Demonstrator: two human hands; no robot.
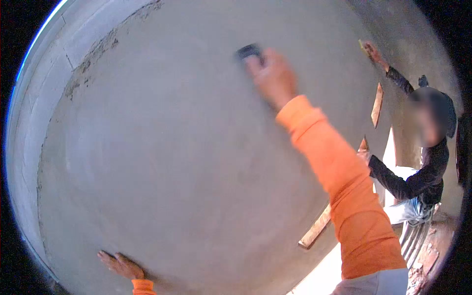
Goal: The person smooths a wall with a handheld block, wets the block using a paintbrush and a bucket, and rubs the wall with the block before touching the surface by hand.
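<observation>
A wide grey plastered wall (162,147) fills most of the head view. My right hand (277,78), slightly blurred, is closed round a small dark block-like tool (250,52) held against the upper part of the wall. The orange sleeve of that arm runs down to the lower right. At the lower left, my left hand (121,266) lies flat on the plaster with its fingers spread and nothing in it.
A co-worker (432,157) in dark clothes is at the right, one hand raised to the wall with a thin yellowish thing. Wooden pieces (314,228) edge a bright opening. Rough plaster borders a paler strip at the upper left. Rubble (425,260) lies at the lower right.
</observation>
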